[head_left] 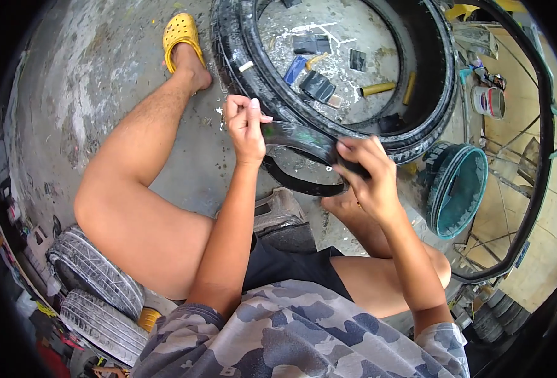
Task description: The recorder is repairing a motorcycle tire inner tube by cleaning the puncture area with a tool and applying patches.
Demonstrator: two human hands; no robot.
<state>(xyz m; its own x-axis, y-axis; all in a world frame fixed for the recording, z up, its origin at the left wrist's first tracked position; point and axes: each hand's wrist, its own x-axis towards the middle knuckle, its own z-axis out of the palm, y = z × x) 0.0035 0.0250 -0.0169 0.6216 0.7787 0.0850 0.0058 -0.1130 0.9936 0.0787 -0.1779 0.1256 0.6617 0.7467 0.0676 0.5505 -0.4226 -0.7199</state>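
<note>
Both hands, left hand [245,129] and right hand [365,179], grip a black rubber tube [303,154] stretched between them; judging by this, work on it is midway.

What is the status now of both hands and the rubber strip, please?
Left hand pinches one end of black rubber strip. Right hand grips the other end. Strip held above the floor, just before the big tyre. Nothing between the hands.
</note>
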